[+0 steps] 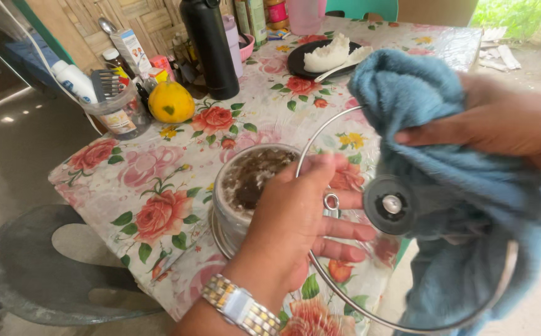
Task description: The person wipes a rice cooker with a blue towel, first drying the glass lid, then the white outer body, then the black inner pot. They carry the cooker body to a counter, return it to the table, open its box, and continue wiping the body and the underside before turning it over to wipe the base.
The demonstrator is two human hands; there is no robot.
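A single head-worn camera looks steeply down and forward from the wearer's own eye height, close over the near corner of the desk. The hands and a glass lid fill the lower right of the frame at very short range. The view faces across the desk toward a woven wall at the far side, with floor visible at left and daylight at the upper right.

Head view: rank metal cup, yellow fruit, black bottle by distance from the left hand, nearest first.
From the left hand:
1. Metal cup, right beside the hand, on its left.
2. Yellow fruit, farther up the table, left.
3. Black bottle, at the table's far end, behind the fruit.
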